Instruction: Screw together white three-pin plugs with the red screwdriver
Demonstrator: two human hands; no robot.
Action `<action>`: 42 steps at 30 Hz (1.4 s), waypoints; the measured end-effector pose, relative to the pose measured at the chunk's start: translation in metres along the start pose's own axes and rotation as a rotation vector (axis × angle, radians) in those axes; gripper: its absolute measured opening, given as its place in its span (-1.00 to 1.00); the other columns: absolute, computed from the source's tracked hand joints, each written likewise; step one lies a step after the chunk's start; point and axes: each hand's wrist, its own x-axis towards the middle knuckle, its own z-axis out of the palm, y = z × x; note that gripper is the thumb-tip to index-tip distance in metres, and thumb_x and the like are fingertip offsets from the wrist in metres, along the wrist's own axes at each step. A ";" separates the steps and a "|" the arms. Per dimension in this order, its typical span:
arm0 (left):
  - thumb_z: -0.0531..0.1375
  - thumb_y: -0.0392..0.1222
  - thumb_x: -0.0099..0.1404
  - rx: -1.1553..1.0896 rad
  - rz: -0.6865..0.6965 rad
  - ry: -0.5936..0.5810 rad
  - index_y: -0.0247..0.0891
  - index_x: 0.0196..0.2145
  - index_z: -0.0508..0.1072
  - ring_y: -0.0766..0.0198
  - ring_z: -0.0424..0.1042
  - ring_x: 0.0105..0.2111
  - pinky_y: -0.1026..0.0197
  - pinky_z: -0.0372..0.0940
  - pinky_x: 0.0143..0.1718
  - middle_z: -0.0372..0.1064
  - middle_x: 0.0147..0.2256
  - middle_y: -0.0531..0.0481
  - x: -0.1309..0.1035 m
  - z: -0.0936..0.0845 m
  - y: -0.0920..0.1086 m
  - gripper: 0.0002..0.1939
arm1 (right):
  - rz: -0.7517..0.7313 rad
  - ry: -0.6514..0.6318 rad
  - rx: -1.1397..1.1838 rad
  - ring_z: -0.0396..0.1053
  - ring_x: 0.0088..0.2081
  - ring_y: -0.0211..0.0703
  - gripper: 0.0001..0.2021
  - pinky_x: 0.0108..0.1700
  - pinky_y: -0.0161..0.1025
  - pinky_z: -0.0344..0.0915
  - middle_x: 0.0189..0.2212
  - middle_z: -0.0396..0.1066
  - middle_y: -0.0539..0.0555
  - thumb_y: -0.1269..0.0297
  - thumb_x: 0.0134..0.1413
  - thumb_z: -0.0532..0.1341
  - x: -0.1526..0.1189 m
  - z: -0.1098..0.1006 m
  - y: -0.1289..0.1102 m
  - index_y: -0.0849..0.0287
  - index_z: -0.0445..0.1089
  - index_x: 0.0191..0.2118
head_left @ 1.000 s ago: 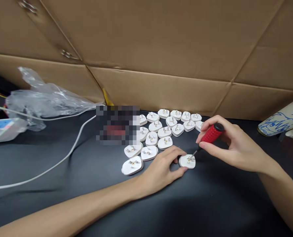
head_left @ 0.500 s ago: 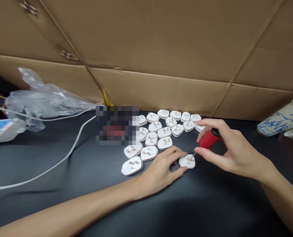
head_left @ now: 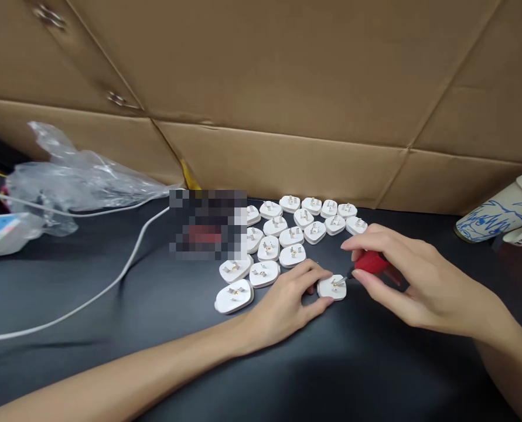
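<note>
My left hand (head_left: 289, 299) rests on the table and pinches a white three-pin plug (head_left: 332, 288) between thumb and fingers. The plug lies flat with its metal pins facing up. In my right hand (head_left: 410, 281) is a screwdriver (head_left: 370, 262) with a red and black handle, gripped between thumb and fingers. Its thin shaft slants down to the left, and the tip is among the pins of the plug. Whether the tip sits in a screw cannot be made out. Behind my left hand lie several more white plugs (head_left: 291, 237), pins up.
A brown cardboard wall (head_left: 261, 76) stands behind the black table (head_left: 164, 322). Clear plastic wrap (head_left: 80, 176), a white cable (head_left: 133, 258) and a white power strip (head_left: 6, 234) are at left. Near the plugs is a blurred-out patch. A patterned coffee cup (head_left: 498, 211) lies tilted at right.
The screwdriver has tipped lower toward the right, its handle now more level, and my right hand has shifted with it. My left hand keeps hold of the plug.
</note>
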 end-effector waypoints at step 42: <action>0.22 -0.22 0.38 0.076 0.004 -0.031 -0.21 0.05 0.43 0.24 0.40 -0.33 0.19 0.36 -0.22 0.35 -0.19 -0.03 0.000 0.000 0.000 -0.70 | 0.157 -0.169 -0.309 0.16 -0.50 -0.22 -0.80 -0.45 -0.19 0.04 -0.32 0.24 0.00 0.22 0.38 0.03 0.022 -0.013 -0.008 0.11 0.16 -0.33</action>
